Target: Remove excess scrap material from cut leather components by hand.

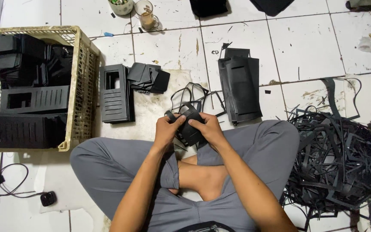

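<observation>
Hands (188, 125) gripping black part (190, 129), crate (82, 86) left — scrap pile (336, 159) right

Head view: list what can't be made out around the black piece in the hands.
- Black piece: middle covered by left hand and right hand, head view.
- Crate: left side cut by the frame edge.
- Scrap pile: single strips too tangled to separate.

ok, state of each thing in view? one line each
left hand: gripping the black sheet piece
right hand: gripping it too
black sheet piece: held above the lap
basket: nearly full of black parts
glass: upright, partly filled
scrap strips: loose heap on floor
slotted panel: flat on floor
</observation>
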